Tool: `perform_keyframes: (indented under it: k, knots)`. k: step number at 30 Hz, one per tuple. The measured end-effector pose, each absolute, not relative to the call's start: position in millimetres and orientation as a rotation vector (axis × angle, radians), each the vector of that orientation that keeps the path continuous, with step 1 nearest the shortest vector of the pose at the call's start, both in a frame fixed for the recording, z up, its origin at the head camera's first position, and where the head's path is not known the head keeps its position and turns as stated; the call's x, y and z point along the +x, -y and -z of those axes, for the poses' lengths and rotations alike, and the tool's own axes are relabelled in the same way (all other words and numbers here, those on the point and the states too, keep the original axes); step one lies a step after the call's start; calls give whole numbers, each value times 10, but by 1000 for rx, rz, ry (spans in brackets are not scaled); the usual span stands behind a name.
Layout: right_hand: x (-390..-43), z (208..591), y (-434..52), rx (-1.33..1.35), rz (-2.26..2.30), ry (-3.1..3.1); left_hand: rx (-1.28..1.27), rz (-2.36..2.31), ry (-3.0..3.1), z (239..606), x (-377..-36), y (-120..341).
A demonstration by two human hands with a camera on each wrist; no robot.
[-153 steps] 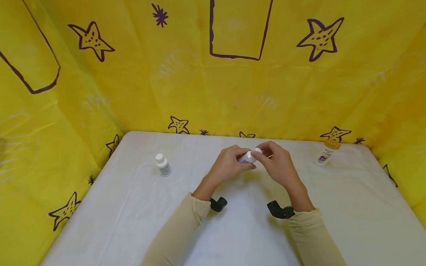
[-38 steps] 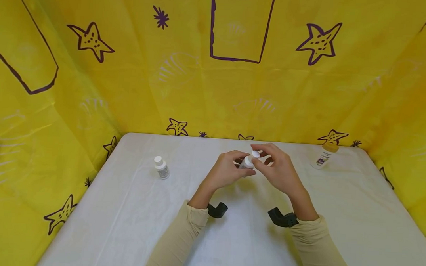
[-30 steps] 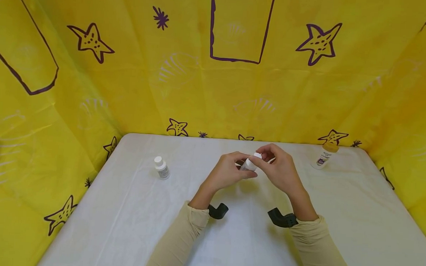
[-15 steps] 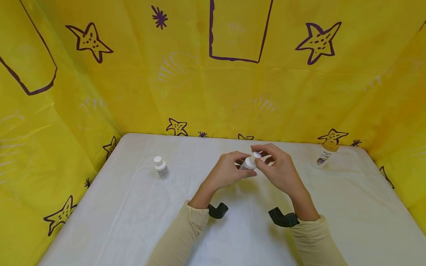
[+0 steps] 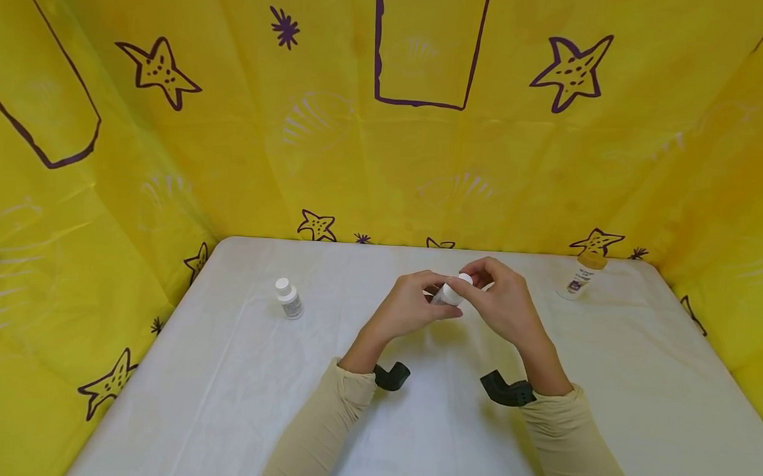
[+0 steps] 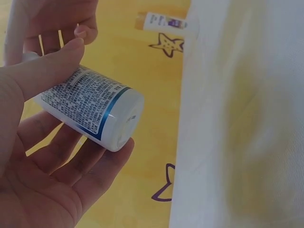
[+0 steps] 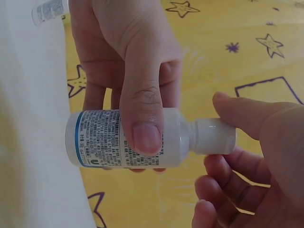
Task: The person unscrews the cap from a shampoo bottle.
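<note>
left hand (image 5: 410, 307) wraps the small white bottle (image 7: 123, 145) above the table (image 5: 222, 373) middle while my right hand (image 5: 503, 304) pinches its cap (image 7: 213, 136), so i'd best keep the body steady and turn only the cap, not squeezing.

Bright, even light fills all three views, with only faint soft shadows on the white surface (image 5: 222, 373) under the forearms. The head view bends outward at its edges. Both wrist views are slightly soft, and the bottle (image 7: 128, 145) label print is unreadable.
</note>
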State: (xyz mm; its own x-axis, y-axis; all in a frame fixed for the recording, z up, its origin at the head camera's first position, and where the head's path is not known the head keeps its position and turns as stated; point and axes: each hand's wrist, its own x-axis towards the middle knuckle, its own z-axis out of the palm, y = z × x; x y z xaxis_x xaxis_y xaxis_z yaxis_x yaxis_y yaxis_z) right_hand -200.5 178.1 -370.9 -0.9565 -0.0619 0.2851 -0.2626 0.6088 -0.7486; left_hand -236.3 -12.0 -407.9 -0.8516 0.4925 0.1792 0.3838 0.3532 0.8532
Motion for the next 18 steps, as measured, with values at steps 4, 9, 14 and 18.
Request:
perform_keyframes:
  k: [4, 9, 14, 18]
  knots:
    - [-2006, 3721, -1782, 356, -1225, 2564, 817, -1515, -2506, 4076, -2365, 124]
    - [-2006, 3738, -1790, 480, -1234, 2511, 827, -1504, -2515, 4073, -2369, 128]
    - [-2016, 3749, -1794, 504, -1258, 2513, 811, -1509, -2517, 4079, -2372, 129]
    - [-2022, 3754, -1790, 465, -1244, 2539, 797, -1514, -2513, 4081, -2375, 126]
